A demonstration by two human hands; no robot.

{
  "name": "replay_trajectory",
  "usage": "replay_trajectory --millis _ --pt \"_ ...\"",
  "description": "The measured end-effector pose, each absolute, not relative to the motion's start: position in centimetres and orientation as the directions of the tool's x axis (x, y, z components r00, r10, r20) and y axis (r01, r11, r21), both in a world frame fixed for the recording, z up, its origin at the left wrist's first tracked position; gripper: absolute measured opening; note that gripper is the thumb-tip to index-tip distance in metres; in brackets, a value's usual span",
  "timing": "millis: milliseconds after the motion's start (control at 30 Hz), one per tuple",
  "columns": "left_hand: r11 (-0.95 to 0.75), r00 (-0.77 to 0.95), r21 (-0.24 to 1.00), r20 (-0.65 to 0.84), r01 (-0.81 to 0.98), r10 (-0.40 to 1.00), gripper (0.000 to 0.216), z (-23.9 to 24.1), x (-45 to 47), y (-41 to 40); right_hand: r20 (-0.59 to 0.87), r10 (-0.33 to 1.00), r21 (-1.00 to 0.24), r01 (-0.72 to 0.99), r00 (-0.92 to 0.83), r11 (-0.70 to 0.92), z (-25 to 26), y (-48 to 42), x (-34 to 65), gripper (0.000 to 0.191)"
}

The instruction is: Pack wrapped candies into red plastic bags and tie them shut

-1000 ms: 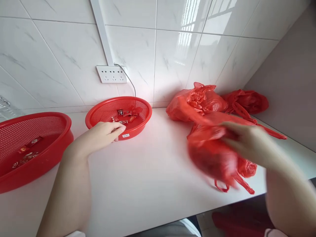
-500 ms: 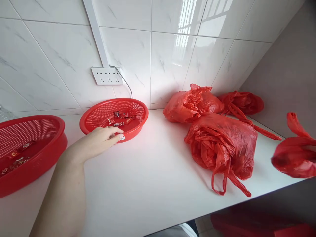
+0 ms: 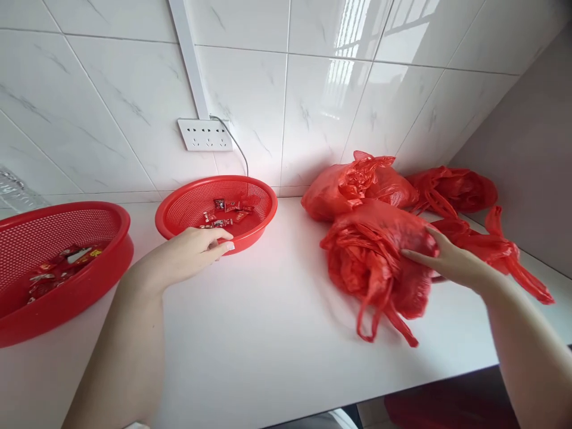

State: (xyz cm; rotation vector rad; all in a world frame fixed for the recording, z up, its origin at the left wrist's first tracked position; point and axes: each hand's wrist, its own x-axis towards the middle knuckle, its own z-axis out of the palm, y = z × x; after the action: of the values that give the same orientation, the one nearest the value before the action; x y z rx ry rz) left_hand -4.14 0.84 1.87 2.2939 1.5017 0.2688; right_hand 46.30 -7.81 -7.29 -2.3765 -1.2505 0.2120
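Note:
My left hand (image 3: 203, 253) is closed on the near rim of a round red plastic basket (image 3: 173, 208), its fingers bent over the edge. Several small red-wrapped snack packets (image 3: 223, 222) lie inside that basket. On the other side, my right hand (image 3: 442, 256) grips the right end of a filled red plastic bag (image 3: 370, 238). Its thumb and index finger press into the film, and the other fingers are partly hidden. The bag's loose handles trail towards me on the white counter (image 3: 268, 322).
At the left stands a larger red basket (image 3: 111, 262) with more packets. Other red bags lie behind: one bag (image 3: 326, 190) near the wall, another bag (image 3: 473, 187) in the corner, and a bag (image 3: 496, 247) at the right. A socket panel (image 3: 205, 136) is on the tiled wall.
My right hand has come into view onto the front bag, which has shifted left. The bag that was at the far right edge now lies behind my right hand. My left hand stays at the basket.

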Motion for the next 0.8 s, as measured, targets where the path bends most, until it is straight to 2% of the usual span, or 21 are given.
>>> replay_trajectory --millis 33,100,233,300,367,500,567,667,700,800 --pt "-0.346 0.414 0.416 -0.082 0.841 0.907 0.032 2.0 -4.1 0.7 -0.017 0.843 -0.498 0.726 0.538 -0.473 -7.4 -7.0 44.6 0.106" --pt "-0.337 0.414 0.410 -0.113 0.848 0.903 0.032 2.1 -4.0 0.5 -0.088 0.878 -0.494 0.745 0.470 -0.448 -7.2 -5.3 42.1 0.105" --pt "-0.337 0.413 0.407 -0.114 0.849 0.903 0.030 2.3 -3.8 0.2 0.113 0.888 -0.227 0.882 0.445 -0.413 -5.1 -2.1 38.7 0.079" --pt "-0.349 0.421 0.417 -0.092 0.839 0.903 0.028 2.2 -3.7 0.1 0.241 0.898 -0.178 0.927 0.367 -0.331 -3.3 -0.2 37.2 0.063" --pt "-0.360 0.428 0.422 -0.076 0.832 0.900 0.028 1.9 -3.4 0.0 0.308 0.914 -0.180 0.959 0.266 -0.218 -1.7 2.2 35.7 0.046" --pt "-0.392 0.471 0.412 -0.107 0.823 0.876 0.030 1.4 -2.4 -0.5 0.288 0.950 -0.197 0.978 0.122 -0.066 -0.7 8.4 32.4 0.028" --pt "-0.418 0.505 0.407 -0.131 0.812 0.853 0.031 1.3 -1.9 -0.8 0.255 0.961 -0.207 0.977 0.107 -0.054 -1.5 11.4 31.1 0.030" --pt "-0.439 0.535 0.413 -0.149 0.798 0.831 0.031 1.3 -1.5 -1.2 0.202 0.967 -0.241 0.965 0.158 -0.107 -3.2 14.8 30.0 0.049" --pt "-0.441 0.537 0.414 -0.149 0.796 0.830 0.030 1.3 -1.5 -1.3 0.191 0.966 -0.259 0.958 0.175 -0.122 -3.7 15.6 29.9 0.049" --pt "-0.446 0.537 0.408 -0.139 0.796 0.832 0.030 1.4 -1.7 -1.4 0.209 0.959 -0.331 0.937 0.191 -0.114 -4.5 17.0 30.3 0.034"
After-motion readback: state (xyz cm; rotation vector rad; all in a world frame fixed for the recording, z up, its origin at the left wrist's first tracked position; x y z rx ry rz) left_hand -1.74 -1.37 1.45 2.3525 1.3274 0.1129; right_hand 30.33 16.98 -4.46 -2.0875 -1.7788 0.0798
